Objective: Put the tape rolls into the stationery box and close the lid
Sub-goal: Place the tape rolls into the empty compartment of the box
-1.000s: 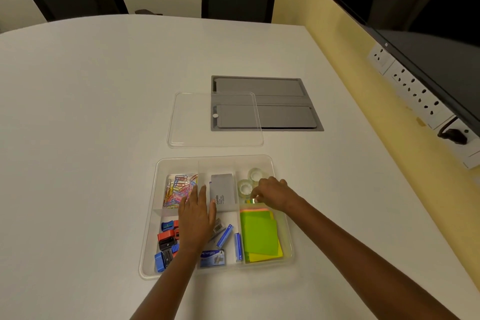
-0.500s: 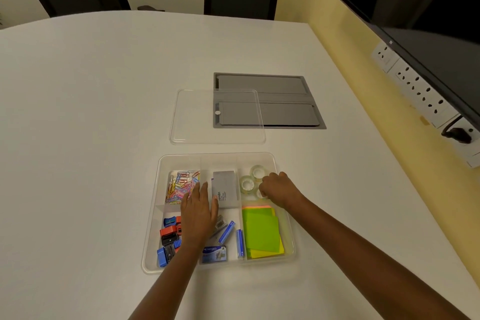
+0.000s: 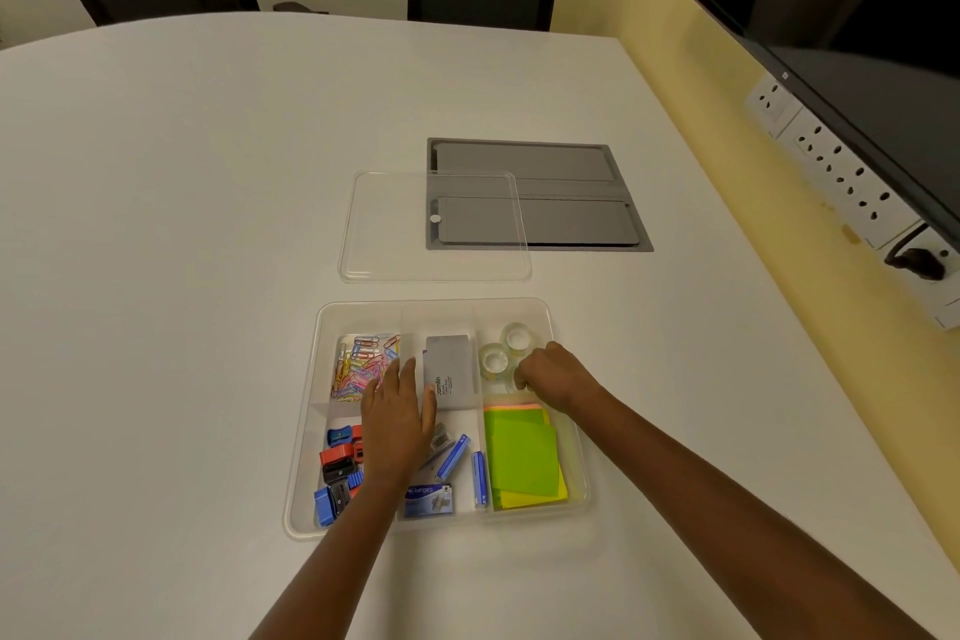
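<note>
The clear stationery box (image 3: 304, 431) lies open on the white table in front of me. Two clear tape rolls (image 3: 516, 337) (image 3: 493, 360) sit in its far right compartment. My right hand (image 3: 556, 374) is in that compartment, fingers curled down over a third tape roll (image 3: 517, 384) that barely shows beneath them. Palm down, my left hand (image 3: 397, 418) rests flat over the box's middle with nothing in it. The clear lid (image 3: 395, 229) lies flat on the table just beyond the box, apart from it.
Other compartments hold coloured paper clips (image 3: 358, 364), sharpeners (image 3: 337, 463), a grey card box (image 3: 449, 369), staple packs (image 3: 428, 499) and green sticky notes (image 3: 522, 457). A grey cable hatch (image 3: 571, 224) lies partly under the lid. Wall sockets (image 3: 841, 172) and a dark screen (image 3: 857, 16) are at right.
My right hand has shifted slightly away from me, deeper into the tape compartment and closer to the two rolls. My left hand stays flat on the box. The lid has not moved.
</note>
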`<move>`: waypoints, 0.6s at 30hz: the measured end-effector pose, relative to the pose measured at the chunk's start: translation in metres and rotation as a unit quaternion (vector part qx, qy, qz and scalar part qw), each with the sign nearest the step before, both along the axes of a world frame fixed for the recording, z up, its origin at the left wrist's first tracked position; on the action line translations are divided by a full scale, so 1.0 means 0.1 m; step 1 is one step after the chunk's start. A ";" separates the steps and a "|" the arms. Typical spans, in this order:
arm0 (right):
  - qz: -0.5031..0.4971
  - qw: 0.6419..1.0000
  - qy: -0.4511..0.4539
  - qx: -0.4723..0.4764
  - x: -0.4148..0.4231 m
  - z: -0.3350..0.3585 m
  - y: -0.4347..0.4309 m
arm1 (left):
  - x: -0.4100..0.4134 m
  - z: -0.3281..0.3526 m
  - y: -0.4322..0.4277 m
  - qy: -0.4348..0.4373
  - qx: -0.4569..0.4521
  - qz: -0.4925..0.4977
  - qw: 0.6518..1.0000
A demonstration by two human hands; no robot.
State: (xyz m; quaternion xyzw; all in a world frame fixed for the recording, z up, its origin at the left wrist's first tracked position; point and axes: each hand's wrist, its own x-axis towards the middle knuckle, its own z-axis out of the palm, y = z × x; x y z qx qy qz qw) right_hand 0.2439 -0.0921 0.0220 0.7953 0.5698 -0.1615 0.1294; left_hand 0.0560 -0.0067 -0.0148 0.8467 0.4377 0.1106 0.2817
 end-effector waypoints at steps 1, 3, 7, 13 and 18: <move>-0.004 1.000 0.013 0.001 0.01 0.01 0.00 | 0.00 0.00 0.00 -0.001 -0.001 0.000 1.000; -0.012 0.999 0.043 0.009 0.03 0.03 0.01 | 0.00 0.00 0.00 -0.003 -0.001 0.002 1.000; -0.064 0.994 0.066 0.061 0.03 0.04 0.02 | 0.00 -0.01 0.01 -0.005 0.000 0.003 1.000; -0.106 0.987 0.058 0.104 -0.17 -0.05 0.09 | 0.01 0.00 0.01 -0.009 -0.002 0.002 1.000; -0.115 0.986 0.050 0.108 -0.21 -0.11 0.15 | 0.00 0.01 0.00 -0.005 0.002 0.003 1.000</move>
